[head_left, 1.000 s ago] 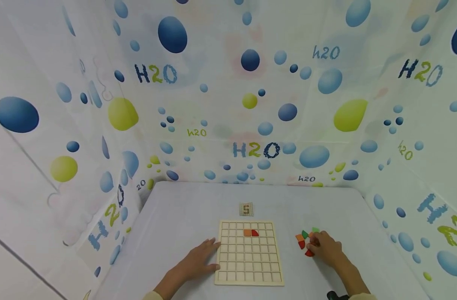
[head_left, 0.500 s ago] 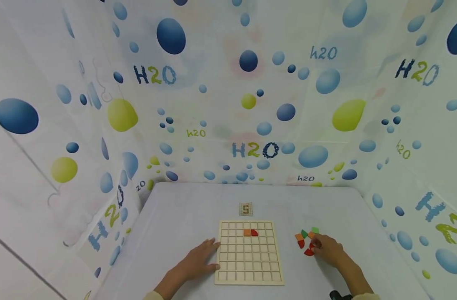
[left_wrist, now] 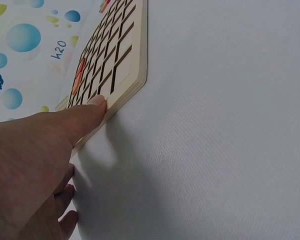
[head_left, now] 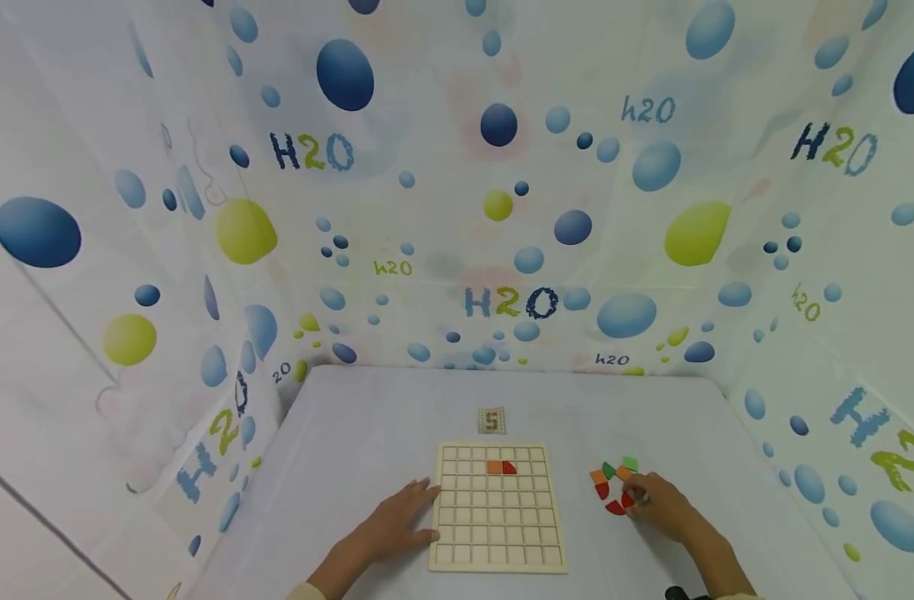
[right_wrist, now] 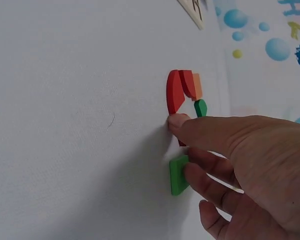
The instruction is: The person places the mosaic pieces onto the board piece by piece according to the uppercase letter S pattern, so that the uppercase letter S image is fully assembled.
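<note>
My left hand (head_left: 398, 523) rests with spread fingers against the left edge of the gridded wooden board (head_left: 498, 570); its thumb touches the rim in the left wrist view. On the board, an orange square (head_left: 494, 467) and a red curved piece (head_left: 509, 468) lie side by side in the upper part. Right of the board, my right hand (head_left: 661, 505) pinches a red piece (right_wrist: 182, 143), mostly hidden by thumb and fingers. Around it lie another red piece (right_wrist: 175, 92), a green square (right_wrist: 179, 175), a dark green piece (right_wrist: 200, 107) and several orange and red ones.
A small patterned card (head_left: 491, 421) lies behind the board on the white table (head_left: 382, 408). Curtains (head_left: 442, 217) with drops and H2O lettering enclose the back and sides. A dark object (head_left: 677, 593) shows at the bottom edge by the right wrist.
The nearest loose red piece has shifted slightly left, and more of the red piece at my right fingertips shows. The left hand and the two pieces on the board stay in place.
</note>
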{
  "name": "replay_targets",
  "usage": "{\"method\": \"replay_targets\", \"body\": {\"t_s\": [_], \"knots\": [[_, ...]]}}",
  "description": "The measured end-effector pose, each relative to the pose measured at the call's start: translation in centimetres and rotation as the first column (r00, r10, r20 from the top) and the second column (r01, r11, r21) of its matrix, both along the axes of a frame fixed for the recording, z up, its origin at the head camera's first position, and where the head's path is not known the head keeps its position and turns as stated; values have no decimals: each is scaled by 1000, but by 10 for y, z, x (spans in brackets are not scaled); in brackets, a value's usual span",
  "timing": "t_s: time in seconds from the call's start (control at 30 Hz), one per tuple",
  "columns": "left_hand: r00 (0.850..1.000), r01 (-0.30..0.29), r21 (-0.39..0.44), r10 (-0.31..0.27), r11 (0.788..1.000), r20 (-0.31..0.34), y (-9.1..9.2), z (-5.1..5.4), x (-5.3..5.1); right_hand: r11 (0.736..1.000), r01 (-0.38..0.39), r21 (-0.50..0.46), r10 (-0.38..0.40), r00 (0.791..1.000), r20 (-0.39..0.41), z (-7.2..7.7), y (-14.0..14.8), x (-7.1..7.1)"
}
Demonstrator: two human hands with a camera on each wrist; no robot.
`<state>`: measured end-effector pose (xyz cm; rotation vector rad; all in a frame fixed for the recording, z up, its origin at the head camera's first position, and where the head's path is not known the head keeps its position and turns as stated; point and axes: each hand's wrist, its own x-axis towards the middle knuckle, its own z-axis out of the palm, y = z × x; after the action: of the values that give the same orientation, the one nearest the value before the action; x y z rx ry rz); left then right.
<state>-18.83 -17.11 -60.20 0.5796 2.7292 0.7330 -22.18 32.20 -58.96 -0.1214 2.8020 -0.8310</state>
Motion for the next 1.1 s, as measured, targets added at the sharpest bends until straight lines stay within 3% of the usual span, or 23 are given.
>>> {"method": "replay_targets", "body": {"t_s": [0.33,0.53,0.83,1.1], "knots": [[1000,3,-19,-3,1000,-13,0,3,0,999,-19,-26,19,1000,0,1,-3,0],[1000,0,-30,-1,1000,-24,0,2,-2,999,26,-33,-27,1000,-5,0,-2,-1],[1000,-11,-21,11,1000,-2,0,0,-2,995,76,-65,-83,990,-111,2,-7,-4],[1000,-22,-10,22,1000,22,1,-1,0,990,20,-138,-50,975,-215,7,-47,-14]]}}
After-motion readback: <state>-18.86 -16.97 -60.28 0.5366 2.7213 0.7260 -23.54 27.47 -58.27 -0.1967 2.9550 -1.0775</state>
